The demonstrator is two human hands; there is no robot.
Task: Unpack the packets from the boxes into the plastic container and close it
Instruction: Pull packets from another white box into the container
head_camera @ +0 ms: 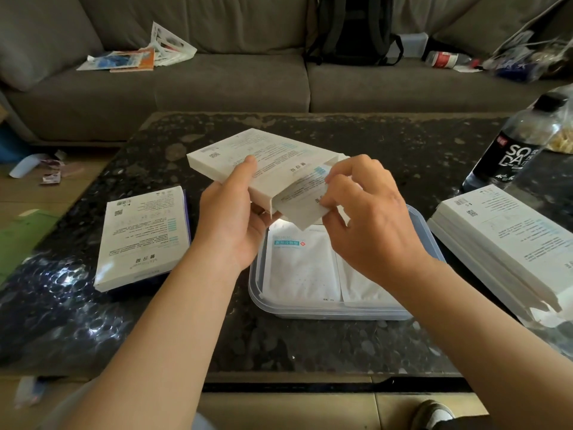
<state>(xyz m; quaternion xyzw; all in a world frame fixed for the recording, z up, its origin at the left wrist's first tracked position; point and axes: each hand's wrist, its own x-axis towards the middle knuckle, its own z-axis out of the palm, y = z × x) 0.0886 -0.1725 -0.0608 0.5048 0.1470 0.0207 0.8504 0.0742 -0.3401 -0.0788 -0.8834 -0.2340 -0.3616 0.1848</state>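
A person sits at a dark speckled stone table [310, 342], seen from above, with both bare forearms reaching forward. The left hand [229, 221] grips a flat white cardboard box with small printed text [263, 159], thumb on top and fingers underneath, holding it tilted in the air over the middle of the table. The right hand [366, 212] pinches the end of a stack of white packets [302, 203] that sticks partway out of the box's open near end.

Directly below, a shallow clear plastic container with rounded corners [328, 313] sits open on the table, with at least two flat white foil packets [299, 268] already lying inside. No lid is clearly visible; it may be out of view.

A matching white box [142, 237] lies flat to the left. More white boxes [502, 234] are stacked at the right edge, near a dark soda bottle [511, 147]. A grey sofa [217, 82] stands beyond.

The step in hand appears to be emptying this box. Next, the packets need pulling fully free and laying in the container.
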